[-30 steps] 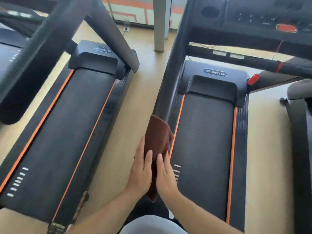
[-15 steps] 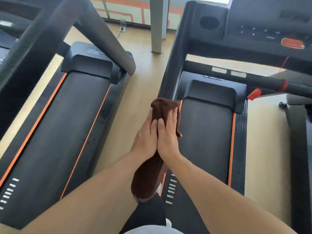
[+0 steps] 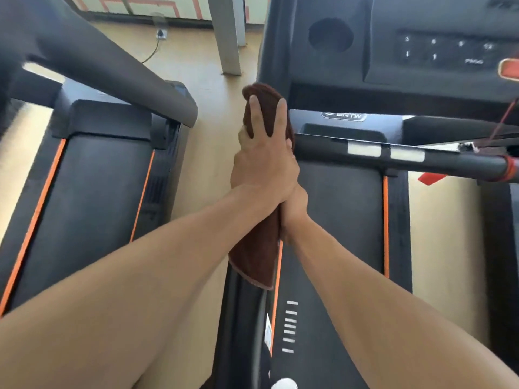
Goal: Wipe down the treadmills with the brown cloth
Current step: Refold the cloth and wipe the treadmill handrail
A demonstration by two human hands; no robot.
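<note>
Both hands have slid the brown cloth (image 3: pixel 259 248) higher up the treadmill's (image 3: pixel 337 220) post, and I see my left hand (image 3: pixel 264 164) wrapped around it while my right hand (image 3: pixel 295 209) stays too hidden to tell.

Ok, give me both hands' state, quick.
Left hand: fingers wrapped around the brown cloth on the treadmill upright.
Right hand: mostly hidden, cannot tell.

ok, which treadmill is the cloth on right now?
The right treadmill, the one with the number-key console: both hands press the brown cloth around its left upright. The left treadmill is untouched.
</note>
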